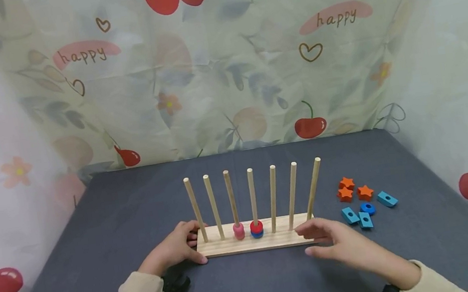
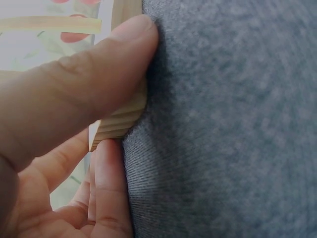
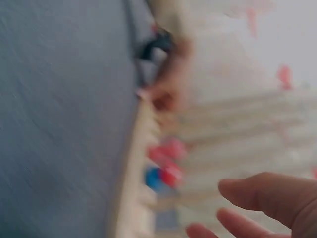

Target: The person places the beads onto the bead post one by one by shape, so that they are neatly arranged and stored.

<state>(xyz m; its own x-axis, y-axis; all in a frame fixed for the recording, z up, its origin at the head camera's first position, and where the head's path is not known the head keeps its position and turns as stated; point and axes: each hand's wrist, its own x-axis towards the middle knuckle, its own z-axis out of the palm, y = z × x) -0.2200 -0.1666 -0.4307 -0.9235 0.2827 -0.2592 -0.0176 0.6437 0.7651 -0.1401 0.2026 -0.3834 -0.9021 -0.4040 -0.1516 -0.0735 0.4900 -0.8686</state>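
Note:
A wooden peg stand (image 1: 226,248) with several upright pegs stands on the dark cloth. My left hand (image 1: 181,247) grips its left end, thumb along the front edge; in the left wrist view the thumb (image 2: 104,74) lies over the base's corner. Pink beads (image 1: 239,231) sit low on the third peg from the left. On the middle peg a red piece (image 1: 256,226) lies over a blue one (image 1: 258,235). My right hand (image 1: 339,241) hovers over the stand's right end, fingers apart and holding nothing; the right wrist view is blurred.
Right of the stand lie orange stars (image 1: 365,192), light-blue rectangular blocks (image 1: 387,198) with holes and a blue ring (image 1: 368,207). A printed curtain (image 1: 226,91) hangs behind the table and along both sides.

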